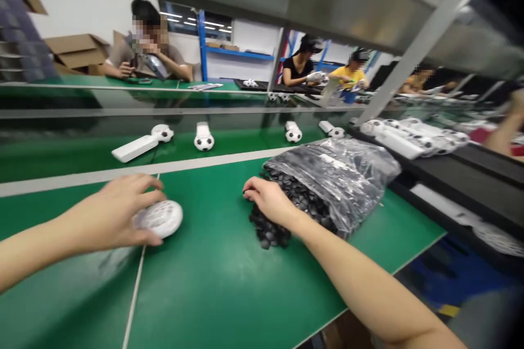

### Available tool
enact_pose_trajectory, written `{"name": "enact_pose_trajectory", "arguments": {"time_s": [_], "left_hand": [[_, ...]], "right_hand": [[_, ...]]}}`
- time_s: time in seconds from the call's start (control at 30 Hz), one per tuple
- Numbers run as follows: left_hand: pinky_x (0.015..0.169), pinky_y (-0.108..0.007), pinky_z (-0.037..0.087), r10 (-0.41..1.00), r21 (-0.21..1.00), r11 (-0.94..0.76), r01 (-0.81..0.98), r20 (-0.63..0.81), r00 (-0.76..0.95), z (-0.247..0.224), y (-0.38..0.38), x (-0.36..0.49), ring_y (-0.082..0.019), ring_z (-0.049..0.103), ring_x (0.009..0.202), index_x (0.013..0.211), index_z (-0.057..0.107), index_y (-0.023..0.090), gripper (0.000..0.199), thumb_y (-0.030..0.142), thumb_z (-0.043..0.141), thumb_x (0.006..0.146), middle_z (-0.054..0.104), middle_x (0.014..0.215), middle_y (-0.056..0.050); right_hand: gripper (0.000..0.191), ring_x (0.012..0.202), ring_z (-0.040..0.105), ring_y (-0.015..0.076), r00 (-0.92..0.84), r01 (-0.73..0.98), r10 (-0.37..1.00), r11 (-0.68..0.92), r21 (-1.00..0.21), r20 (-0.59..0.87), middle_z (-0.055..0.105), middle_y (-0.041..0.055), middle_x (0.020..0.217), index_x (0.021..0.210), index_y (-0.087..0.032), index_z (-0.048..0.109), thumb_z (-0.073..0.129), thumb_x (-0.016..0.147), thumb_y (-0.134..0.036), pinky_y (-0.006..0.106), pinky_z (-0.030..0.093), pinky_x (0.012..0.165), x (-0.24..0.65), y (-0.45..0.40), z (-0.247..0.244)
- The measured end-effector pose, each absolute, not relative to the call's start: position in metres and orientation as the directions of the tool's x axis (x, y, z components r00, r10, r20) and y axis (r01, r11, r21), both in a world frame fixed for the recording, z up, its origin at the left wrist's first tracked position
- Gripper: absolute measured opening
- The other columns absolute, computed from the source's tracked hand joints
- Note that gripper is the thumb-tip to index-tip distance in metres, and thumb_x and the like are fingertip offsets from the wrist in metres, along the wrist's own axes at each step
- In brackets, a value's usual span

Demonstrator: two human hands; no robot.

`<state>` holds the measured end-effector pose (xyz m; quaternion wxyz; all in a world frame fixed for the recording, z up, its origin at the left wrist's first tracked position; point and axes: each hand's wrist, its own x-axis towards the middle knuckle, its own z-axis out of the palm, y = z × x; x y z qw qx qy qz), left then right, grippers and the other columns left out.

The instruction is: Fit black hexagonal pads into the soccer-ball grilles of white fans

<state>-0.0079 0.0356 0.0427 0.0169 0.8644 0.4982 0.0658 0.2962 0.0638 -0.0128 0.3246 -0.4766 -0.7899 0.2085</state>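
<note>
My left hand (126,210) is wrapped round a white round piece (166,218) with openings in its face, held low over the green table (196,294). My right hand (268,199) has its fingertips pinched together beside a pile of small black pieces (268,232); a bit of something dark shows at the fingertips. The pile spills from a clear plastic bag (347,174) lying to the right of that hand.
Beyond a pale strip, white items with football-patterned heads (203,139) lie on a green surface. A black tray (487,166) at the right holds more. A slanted metal post (421,43) stands there. Several people sit across the back.
</note>
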Motion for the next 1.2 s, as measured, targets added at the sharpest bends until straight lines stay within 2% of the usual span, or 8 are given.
{"name": "enact_pose_trajectory", "arguments": {"time_s": [0.07, 0.13, 0.33, 0.5, 0.77, 0.87, 1.0, 1.2], "left_hand": [[0.079, -0.033, 0.043, 0.831, 0.169, -0.533, 0.829, -0.079, 0.55, 0.042, 0.045, 0.011, -0.024, 0.057, 0.09, 0.101, 0.056, 0.024, 0.049, 0.058, 0.061, 0.066, 0.063, 0.097, -0.003], [0.067, -0.031, 0.044, 0.885, 0.252, -0.399, 0.882, -0.144, 0.442, 0.035, 0.054, 0.035, -0.026, 0.06, 0.083, 0.108, 0.049, 0.021, 0.061, 0.066, 0.052, 0.068, 0.062, 0.098, -0.006], [0.084, -0.035, 0.043, 0.915, 0.429, -0.343, 0.835, -0.049, 0.401, 0.008, 0.056, 0.085, -0.03, 0.051, 0.107, 0.124, 0.039, 0.018, 0.083, 0.066, 0.058, 0.059, 0.048, 0.125, -0.013], [0.081, -0.037, 0.045, 0.902, 0.45, -0.369, 0.813, -0.036, 0.43, 0.008, 0.052, 0.087, -0.028, 0.055, 0.1, 0.121, 0.042, 0.025, 0.075, 0.064, 0.06, 0.059, 0.051, 0.121, -0.007], [0.077, -0.036, 0.046, 0.889, 0.456, -0.403, 0.794, -0.01, 0.457, 0.01, 0.051, 0.087, -0.027, 0.057, 0.097, 0.118, 0.047, 0.023, 0.07, 0.065, 0.057, 0.062, 0.055, 0.116, -0.008], [0.076, -0.035, 0.046, 0.889, 0.475, -0.404, 0.782, 0.001, 0.458, 0.011, 0.051, 0.087, -0.027, 0.057, 0.096, 0.116, 0.049, 0.024, 0.068, 0.064, 0.057, 0.062, 0.057, 0.114, -0.007], [0.076, -0.034, 0.046, 0.889, 0.499, -0.399, 0.769, 0.004, 0.458, 0.012, 0.052, 0.087, -0.027, 0.057, 0.095, 0.114, 0.051, 0.024, 0.067, 0.062, 0.06, 0.059, 0.059, 0.111, -0.006], [0.069, -0.032, 0.046, 0.875, 0.47, -0.429, 0.771, 0.003, 0.485, 0.013, 0.051, 0.091, -0.024, 0.059, 0.085, 0.105, 0.055, 0.025, 0.048, 0.056, 0.057, 0.067, 0.062, 0.101, -0.003]], "right_hand": [[0.015, 0.072, 0.055, 0.0135, -0.351, 0.591, 0.862, 0.508, -0.627, 0.367, 0.058, -0.0011, 0.076, 0.079, -0.016, 0.058, 0.056, 0.082, -0.002, 0.024, 0.042, 0.069, 0.297, 0.064, -0.013], [0.013, 0.072, 0.053, 0.0135, -0.34, 0.557, 0.85, 0.526, -0.643, 0.401, 0.057, -0.0011, 0.077, 0.078, -0.017, 0.058, 0.056, 0.082, -0.005, 0.024, 0.041, 0.069, 0.298, 0.063, -0.013], [0.006, 0.069, 0.053, 0.0132, -0.34, 0.301, 0.869, 0.461, -0.835, 0.358, 0.057, -0.0015, 0.075, 0.08, -0.017, 0.059, 0.058, 0.082, -0.012, 0.024, 0.042, 0.065, 0.29, 0.051, -0.007], [0.012, 0.088, 0.05, 0.0153, -0.409, 0.263, 0.824, 0.517, -0.815, 0.392, 0.051, 0.0006, 0.088, 0.077, -0.019, 0.063, 0.067, 0.076, -0.008, 0.024, 0.042, 0.071, 0.276, 0.039, -0.01], [0.017, 0.084, 0.049, 0.0135, -0.35, 0.283, 0.862, 0.471, -0.836, 0.367, 0.044, -0.0004, 0.086, 0.07, -0.017, 0.058, 0.072, 0.07, -0.007, 0.025, 0.044, 0.075, 0.265, 0.04, -0.023], [0.023, 0.091, 0.049, 0.0159, -0.315, 0.315, 0.897, 0.408, -0.857, 0.311, 0.046, 0.0013, 0.094, 0.078, -0.017, 0.054, 0.074, 0.068, -0.011, 0.026, 0.046, 0.074, 0.267, 0.04, -0.021], [0.039, 0.097, 0.053, 0.0184, -0.345, 0.193, 0.921, 0.256, -0.947, 0.179, 0.048, 0.0052, 0.111, 0.095, -0.019, 0.046, 0.074, 0.068, -0.016, 0.029, 0.048, 0.076, 0.27, 0.041, -0.022], [0.039, 0.093, 0.056, 0.017, -0.385, 0.175, 0.906, 0.258, -0.95, 0.175, 0.055, 0.0043, 0.105, 0.106, -0.019, 0.046, 0.068, 0.074, -0.014, 0.03, 0.048, 0.078, 0.268, 0.04, -0.021]]}}
